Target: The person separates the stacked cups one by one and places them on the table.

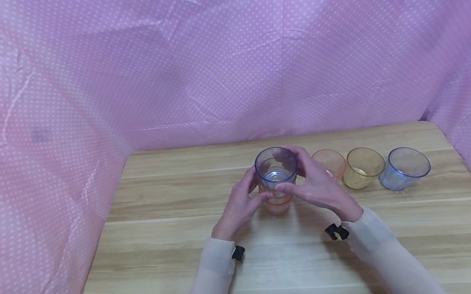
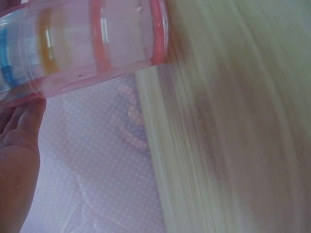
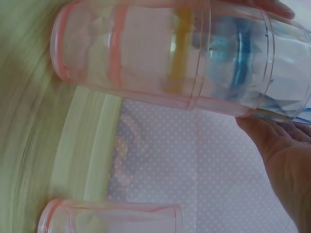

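A stack of nested clear plastic cups stands on the table, with a pink cup [image 3: 146,53] at the bottom. Yellow and blue bands show through its walls, and a blue-rimmed cup [image 1: 275,161] sits on top. My left hand [image 1: 238,201] curls round the upper part of the stack from the left, thumb at the front. From the other side my right hand [image 1: 318,185] grips it too, its thumb across the front. The left wrist view shows the left fingers [image 2: 24,116] against the stack near a pink rim. Most of both hands' far fingers are hidden behind the cups.
Right of the stack is a row of single cups: a pink cup [image 1: 332,161] partly behind my right hand, a yellow cup [image 1: 364,166] and a blue cup [image 1: 403,172]. The wooden table [image 1: 182,272] ends at a pink dotted cloth [image 1: 221,65] behind and beside it.
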A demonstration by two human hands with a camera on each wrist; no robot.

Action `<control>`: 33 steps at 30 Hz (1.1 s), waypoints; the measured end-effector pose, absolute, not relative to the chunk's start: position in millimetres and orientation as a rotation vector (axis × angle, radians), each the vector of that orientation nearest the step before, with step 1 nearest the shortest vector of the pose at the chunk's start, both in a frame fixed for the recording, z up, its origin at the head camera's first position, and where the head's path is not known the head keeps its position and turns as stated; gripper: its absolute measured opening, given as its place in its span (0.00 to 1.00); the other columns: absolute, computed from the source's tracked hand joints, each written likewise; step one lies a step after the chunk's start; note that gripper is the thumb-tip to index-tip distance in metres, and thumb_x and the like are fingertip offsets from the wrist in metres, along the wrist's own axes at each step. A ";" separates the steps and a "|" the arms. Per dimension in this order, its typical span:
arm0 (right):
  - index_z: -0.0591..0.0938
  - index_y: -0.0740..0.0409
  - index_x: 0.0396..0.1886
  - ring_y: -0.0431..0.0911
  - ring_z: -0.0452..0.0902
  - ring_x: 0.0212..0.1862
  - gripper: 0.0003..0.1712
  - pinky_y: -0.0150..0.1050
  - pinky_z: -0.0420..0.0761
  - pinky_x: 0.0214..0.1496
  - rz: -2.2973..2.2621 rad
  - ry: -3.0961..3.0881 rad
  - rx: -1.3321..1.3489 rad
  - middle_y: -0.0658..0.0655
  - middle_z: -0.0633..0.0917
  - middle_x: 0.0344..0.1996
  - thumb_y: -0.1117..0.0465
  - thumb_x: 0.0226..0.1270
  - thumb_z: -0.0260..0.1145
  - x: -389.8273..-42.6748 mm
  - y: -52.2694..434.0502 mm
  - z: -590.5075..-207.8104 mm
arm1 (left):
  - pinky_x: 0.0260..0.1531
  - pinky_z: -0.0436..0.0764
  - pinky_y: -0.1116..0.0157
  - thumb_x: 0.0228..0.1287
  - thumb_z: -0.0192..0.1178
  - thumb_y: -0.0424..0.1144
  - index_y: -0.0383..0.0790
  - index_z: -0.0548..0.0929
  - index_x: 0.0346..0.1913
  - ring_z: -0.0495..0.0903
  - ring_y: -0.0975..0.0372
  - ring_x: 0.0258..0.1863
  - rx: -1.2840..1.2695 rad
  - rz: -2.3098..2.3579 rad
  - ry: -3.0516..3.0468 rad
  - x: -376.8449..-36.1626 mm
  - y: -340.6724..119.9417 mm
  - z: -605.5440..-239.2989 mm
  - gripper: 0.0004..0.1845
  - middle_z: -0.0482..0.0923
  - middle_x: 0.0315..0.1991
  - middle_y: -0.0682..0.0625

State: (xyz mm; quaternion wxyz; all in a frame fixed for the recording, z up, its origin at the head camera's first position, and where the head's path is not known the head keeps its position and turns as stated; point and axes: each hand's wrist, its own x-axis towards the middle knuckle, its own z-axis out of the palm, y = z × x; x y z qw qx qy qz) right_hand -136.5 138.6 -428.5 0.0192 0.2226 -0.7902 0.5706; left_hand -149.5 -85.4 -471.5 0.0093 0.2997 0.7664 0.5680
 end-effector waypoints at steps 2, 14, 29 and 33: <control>0.63 0.60 0.75 0.54 0.73 0.70 0.48 0.54 0.74 0.73 1.775 -2.449 0.690 0.59 0.76 0.69 0.63 0.61 0.80 -136.4 138.5 -428.5 | 0.71 0.71 0.65 0.66 0.69 0.31 0.37 0.63 0.78 0.72 0.49 0.71 0.934 1.767 2.394 -149.4 -85.4 -471.1 0.40 0.70 0.73 0.41; 0.63 0.61 0.75 0.55 0.73 0.69 0.47 0.55 0.74 0.73 1.797 -2.438 0.672 0.59 0.76 0.69 0.64 0.61 0.79 -135.5 138.6 -429.2 | 0.71 0.72 0.62 0.67 0.69 0.33 0.37 0.61 0.79 0.71 0.48 0.72 0.961 1.740 2.421 -148.9 -86.0 -472.2 0.41 0.69 0.74 0.40; 0.63 0.62 0.75 0.57 0.74 0.69 0.46 0.56 0.75 0.71 1.811 -2.426 0.655 0.61 0.77 0.70 0.64 0.63 0.78 -135.8 137.9 -429.7 | 0.71 0.72 0.60 0.69 0.68 0.33 0.37 0.59 0.80 0.70 0.47 0.72 0.973 1.684 2.448 -149.3 -87.1 -469.7 0.41 0.67 0.76 0.41; 0.62 0.63 0.76 0.58 0.75 0.68 0.44 0.57 0.75 0.71 1.837 -2.421 0.635 0.62 0.77 0.69 0.65 0.65 0.76 -135.0 137.9 -429.9 | 0.71 0.72 0.60 0.68 0.69 0.33 0.35 0.60 0.79 0.70 0.47 0.72 0.996 1.694 2.450 -148.9 -86.9 -470.5 0.41 0.67 0.75 0.40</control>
